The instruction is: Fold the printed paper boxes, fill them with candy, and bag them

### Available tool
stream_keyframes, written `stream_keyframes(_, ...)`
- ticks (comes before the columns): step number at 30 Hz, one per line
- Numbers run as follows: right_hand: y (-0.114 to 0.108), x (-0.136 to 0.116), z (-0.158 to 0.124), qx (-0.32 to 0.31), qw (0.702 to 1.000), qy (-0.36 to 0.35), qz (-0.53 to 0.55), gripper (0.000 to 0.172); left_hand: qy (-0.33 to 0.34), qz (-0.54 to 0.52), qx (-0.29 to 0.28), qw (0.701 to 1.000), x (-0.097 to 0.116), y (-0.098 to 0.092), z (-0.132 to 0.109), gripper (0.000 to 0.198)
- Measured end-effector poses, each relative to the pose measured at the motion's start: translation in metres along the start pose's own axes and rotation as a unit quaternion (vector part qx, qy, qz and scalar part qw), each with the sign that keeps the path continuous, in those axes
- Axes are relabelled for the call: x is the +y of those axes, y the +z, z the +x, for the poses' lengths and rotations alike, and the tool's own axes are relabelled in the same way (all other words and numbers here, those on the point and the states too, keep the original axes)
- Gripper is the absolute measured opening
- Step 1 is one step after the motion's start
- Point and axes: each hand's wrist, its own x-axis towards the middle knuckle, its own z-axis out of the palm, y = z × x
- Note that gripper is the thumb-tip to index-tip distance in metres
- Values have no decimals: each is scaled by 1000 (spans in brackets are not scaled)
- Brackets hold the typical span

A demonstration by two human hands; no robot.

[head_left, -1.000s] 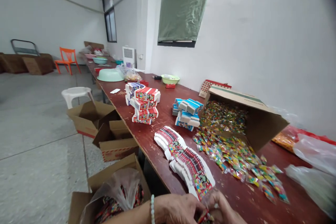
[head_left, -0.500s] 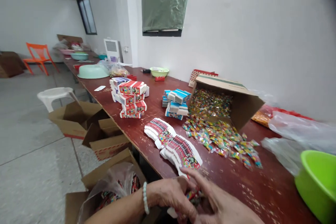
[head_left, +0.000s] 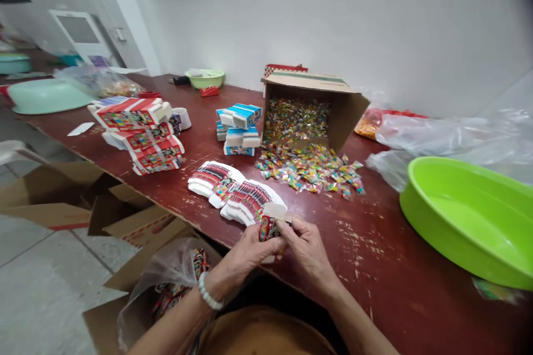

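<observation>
My left hand (head_left: 249, 252) and my right hand (head_left: 306, 247) meet at the near edge of the red-brown table (head_left: 395, 299). Both pinch a small red printed carton (head_left: 268, 226) with a white flap, held upright between the fingertips. A bead bracelet circles my left wrist. Just beyond the hands lies a fanned row of flat unfolded cartons (head_left: 235, 193). Further back a tipped cardboard box (head_left: 316, 101) spills several small wrapped candies (head_left: 310, 167) onto the table.
A stack of red filled cartons (head_left: 141, 136) and a stack of blue ones (head_left: 239, 128) stand behind. A large green basin (head_left: 466, 216) sits at the right, clear plastic bags (head_left: 449, 136) behind it. Open cardboard boxes (head_left: 58, 199) and a bag-lined box (head_left: 166, 283) stand on the floor at the left.
The view has swung right and down, bringing the green basin fully into sight. My hands have risen from the table edge and now hold the small carton upright between them.
</observation>
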Motion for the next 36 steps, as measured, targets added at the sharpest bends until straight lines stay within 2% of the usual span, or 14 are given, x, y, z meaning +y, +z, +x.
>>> stream_keyframes(2,-7,0,2,-2,1000,-7,-22,28,40,56,76,995,-6,1,1,29)
stream_keyframes(4,-12,2,3,-21,1000,8,-5,25,61,88,143,984,-11,3,1,38)
stream_keyframes(5,-13,5,3,-17,1000,19,18,26,66,89,162,980,-13,5,0,45)
stream_keyframes(7,-9,12,1,22,996,36,73,40,70,64,178,980,-15,9,-2,58)
stream_keyframes(9,-3,21,-3,72,990,44,115,53,71,28,174,982,-16,13,-3,62)
stream_keyframes(11,2,28,-6,83,987,40,132,48,72,13,163,984,-14,13,-2,59)
stream_keyframes(16,-6,32,-3,58,993,-10,99,21,45,4,98,994,-9,6,0,37)
stream_keyframes(20,-22,28,7,10,995,47,90,25,25,-9,71,997,-9,3,1,24)
stream_keyframes(23,-26,27,11,0,984,86,155,28,43,6,71,997,-12,2,3,21)
stream_keyframes(25,-25,28,11,-7,984,77,158,33,59,33,79,995,-15,1,3,20)
stream_keyframes(27,-25,29,9,-20,994,45,99,23,71,47,97,992,-18,0,4,21)
stream_keyframes(29,-24,29,8,-10,999,-6,32,15,68,13,121,990,-19,1,4,31)
stream_keyframes(32,-24,29,6,20,997,-66,33,11,20,-92,135,986,-16,2,3,54)
stream_keyframes(36,-25,25,2,12,995,-94,12,10,-131,-193,16,972,-15,6,0,50)
